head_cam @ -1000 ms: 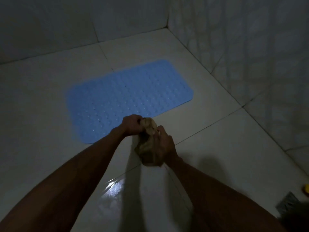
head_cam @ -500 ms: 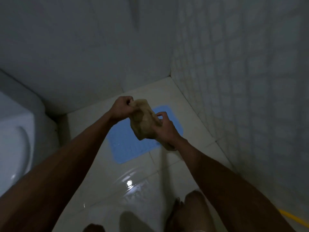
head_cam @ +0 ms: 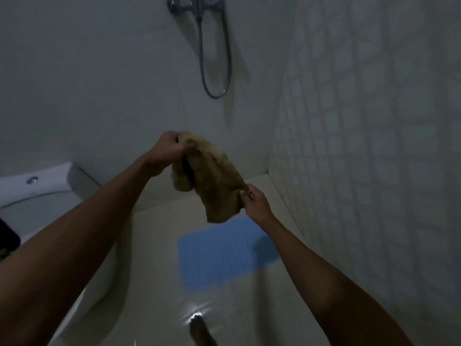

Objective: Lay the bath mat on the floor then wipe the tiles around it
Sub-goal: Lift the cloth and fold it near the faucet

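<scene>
Since the blue bath mat (head_cam: 222,255) already lies flat on the floor (head_cam: 154,245) near the mosaic wall, what remains is the wiping — and both hands are readying the tan cloth (head_cam: 212,181) for it. Raised in the air, the left hand (head_cam: 172,148) clenches its upper corner while the right hand (head_cam: 254,201) pinches the lower edge, probably spreading or refolding it.

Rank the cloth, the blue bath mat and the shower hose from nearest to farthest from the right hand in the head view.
1. Cloth: pinched in the right hand.
2. Bath mat: flat on the floor below.
3. Shower hose: up on the far wall.
</scene>
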Demonstrator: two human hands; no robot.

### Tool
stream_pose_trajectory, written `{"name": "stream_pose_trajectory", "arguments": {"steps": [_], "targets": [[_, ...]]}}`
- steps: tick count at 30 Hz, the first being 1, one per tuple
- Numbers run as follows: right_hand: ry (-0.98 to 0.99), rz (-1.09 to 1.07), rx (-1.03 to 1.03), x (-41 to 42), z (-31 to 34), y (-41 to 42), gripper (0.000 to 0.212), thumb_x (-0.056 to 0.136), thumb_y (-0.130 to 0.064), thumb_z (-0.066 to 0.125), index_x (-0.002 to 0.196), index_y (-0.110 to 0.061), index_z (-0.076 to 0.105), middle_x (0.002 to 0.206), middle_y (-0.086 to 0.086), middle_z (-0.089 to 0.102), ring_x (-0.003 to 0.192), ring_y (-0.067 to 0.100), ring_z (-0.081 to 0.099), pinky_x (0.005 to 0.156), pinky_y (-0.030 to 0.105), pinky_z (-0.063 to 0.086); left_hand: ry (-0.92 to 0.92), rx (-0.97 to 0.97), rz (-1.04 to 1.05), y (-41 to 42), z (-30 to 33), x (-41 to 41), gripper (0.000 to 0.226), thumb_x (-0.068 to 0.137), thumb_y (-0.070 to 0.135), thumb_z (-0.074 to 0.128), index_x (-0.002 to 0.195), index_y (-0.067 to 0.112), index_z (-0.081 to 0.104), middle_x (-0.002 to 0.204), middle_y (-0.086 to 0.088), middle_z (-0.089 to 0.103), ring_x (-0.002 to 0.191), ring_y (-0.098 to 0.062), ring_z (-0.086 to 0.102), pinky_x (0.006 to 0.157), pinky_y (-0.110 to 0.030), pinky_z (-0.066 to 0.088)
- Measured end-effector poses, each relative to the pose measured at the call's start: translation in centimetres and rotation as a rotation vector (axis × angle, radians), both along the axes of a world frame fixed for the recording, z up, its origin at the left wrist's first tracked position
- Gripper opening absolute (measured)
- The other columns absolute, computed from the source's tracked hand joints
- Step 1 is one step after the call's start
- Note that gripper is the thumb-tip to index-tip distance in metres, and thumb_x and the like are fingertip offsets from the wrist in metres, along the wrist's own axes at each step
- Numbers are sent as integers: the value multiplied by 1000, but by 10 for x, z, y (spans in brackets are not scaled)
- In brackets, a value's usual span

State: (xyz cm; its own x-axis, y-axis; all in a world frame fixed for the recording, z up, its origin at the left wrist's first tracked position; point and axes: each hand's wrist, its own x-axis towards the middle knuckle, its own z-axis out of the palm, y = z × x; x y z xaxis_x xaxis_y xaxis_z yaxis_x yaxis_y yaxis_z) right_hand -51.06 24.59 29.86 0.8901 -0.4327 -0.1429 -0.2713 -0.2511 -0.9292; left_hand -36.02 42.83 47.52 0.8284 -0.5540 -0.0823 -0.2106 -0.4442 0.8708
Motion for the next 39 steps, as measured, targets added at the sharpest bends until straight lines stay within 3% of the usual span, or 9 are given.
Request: {"name": "stream_pose_trajectory", "arguments": {"steps": [5,8,12,16,19,22,31,35,39], "targets": [[-77,-23,-62,99,58,-20,20,97,-13,49,105,-14,67,100,4,71,93,23,66,78,40,55,-44,-88,114,4,23,85,11,88,12,61,81,12,69,80,-8,66,74,-20,63,67,-29,52],[-104,-34,-99,154,107,-28,18,96,-13,51,99,-18,68,97,1,70,91,18,64,72,26,48,-72,-127,145,-1,39,136,14,84,16,66,82,2,69,76,-9,64,73,-21,59,67,-33,47],[-126,-67,-198,228,172,-41,21,96,-16,49,103,-12,69,105,5,69,96,21,62,75,24,43,-124,-224,206,-7,68,190,11,83,9,67,88,1,71,82,-11,66,75,-20,61,68,-33,51],[-194,-149,-201,290,236,-54,20,98,-16,45,100,-13,65,100,5,64,86,17,57,61,23,40,-153,-351,275,-16,110,238,11,83,5,68,80,15,70,76,1,67,72,-13,62,56,-19,49],[-270,-192,-254,343,283,-67,24,97,-14,44,101,-8,67,103,10,67,89,23,60,68,27,46,-170,-433,305,-23,147,279,16,85,3,66,99,7,71,77,4,68,64,-4,62,49,-12,48],[-350,-196,-275,401,336,-84,28,95,-13,46,107,-11,72,111,13,69,99,29,63,80,32,52,-168,-491,367,-31,188,325,27,87,6,65,115,6,66,95,-4,64,72,-7,59,57,-17,50],[-568,-52,-139,542,491,-132,23,98,-7,43,96,-16,64,85,0,63,75,14,60,59,24,52,-354,-652,417,-61,303,453,22,85,13,69,108,16,69,97,3,68,88,-11,66,60,-18,54],[-556,-46,-132,601,505,-154,27,97,-9,42,107,-12,67,97,6,67,85,21,65,62,29,57,-441,-649,395,-78,318,480,10,87,10,66,95,15,69,94,1,68,83,-7,68,61,-17,53],[-452,28,-456,628,469,-173,25,93,-14,46,103,-8,69,97,8,67,89,23,64,71,31,53,-543,-366,267,-81,267,503,19,82,-5,64,95,5,72,92,-6,71,85,-11,70,71,-21,56]]}}
